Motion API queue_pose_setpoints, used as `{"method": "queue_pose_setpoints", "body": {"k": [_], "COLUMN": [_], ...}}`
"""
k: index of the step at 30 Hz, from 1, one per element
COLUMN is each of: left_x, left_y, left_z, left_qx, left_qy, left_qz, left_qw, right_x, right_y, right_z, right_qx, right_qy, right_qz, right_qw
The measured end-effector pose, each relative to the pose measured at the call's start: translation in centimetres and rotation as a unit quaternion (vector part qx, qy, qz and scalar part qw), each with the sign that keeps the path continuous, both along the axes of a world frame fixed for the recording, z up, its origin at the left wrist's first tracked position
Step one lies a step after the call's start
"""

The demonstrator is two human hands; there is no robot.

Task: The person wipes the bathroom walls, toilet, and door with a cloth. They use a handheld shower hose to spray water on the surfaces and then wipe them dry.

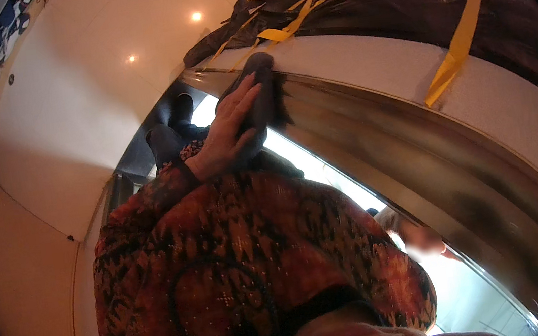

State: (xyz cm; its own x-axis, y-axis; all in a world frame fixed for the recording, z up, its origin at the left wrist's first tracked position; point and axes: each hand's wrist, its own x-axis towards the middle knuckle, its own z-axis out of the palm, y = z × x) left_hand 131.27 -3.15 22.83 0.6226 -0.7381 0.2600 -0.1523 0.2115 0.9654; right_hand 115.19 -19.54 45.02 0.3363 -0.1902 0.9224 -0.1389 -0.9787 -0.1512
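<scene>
My left hand (229, 132) reaches out from a red and black patterned sleeve (155, 195). It lies with fingers extended and thumb apart along a dark, round-ended object (265, 94), perhaps the end of a handrail. The palm is hidden, and I see nothing held in the fingers. The patterned garment (279, 248) fills the lower middle of the head view. My right hand cannot be made out. Beyond the left wrist are two dark, rounded shapes (164, 143), possibly shoes or legs.
A curved, brownish metal panel (399, 151) runs along the right, with a bright strip (319, 164) below it. Yellow tape (458, 54) crosses black plastic sheeting (379, 0) above. Pale floor (82, 65) spreads at left. A person's blurred face (423, 239) shows beside the panel, possibly reflected.
</scene>
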Motion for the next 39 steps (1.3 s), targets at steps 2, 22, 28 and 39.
{"method": "queue_pose_setpoints", "body": {"k": [2,22,28,39], "left_x": [0.5,4.8,7.4,5.0], "left_y": [-1.0,-2.9,-9.9,-9.1], "left_z": [1.3,4.4,9.6,5.3], "left_qx": [-0.033,-0.052,-0.167,-0.132], "left_qy": [-0.008,-0.043,-0.147,-0.089], "left_qz": [-0.022,-0.175,-0.189,-0.202], "left_qw": [0.999,0.982,0.957,0.966], "right_x": [-1.0,1.5,1.8,0.7], "right_y": [0.3,0.8,1.3,0.7], "right_z": [0.7,0.0,-0.7,-2.3], "right_qx": [-0.007,0.092,0.143,0.185], "right_qy": [-0.017,-0.049,-0.083,-0.157], "right_qz": [-0.026,-0.198,-0.251,-0.294], "right_qw": [0.999,0.975,0.954,0.925]}}
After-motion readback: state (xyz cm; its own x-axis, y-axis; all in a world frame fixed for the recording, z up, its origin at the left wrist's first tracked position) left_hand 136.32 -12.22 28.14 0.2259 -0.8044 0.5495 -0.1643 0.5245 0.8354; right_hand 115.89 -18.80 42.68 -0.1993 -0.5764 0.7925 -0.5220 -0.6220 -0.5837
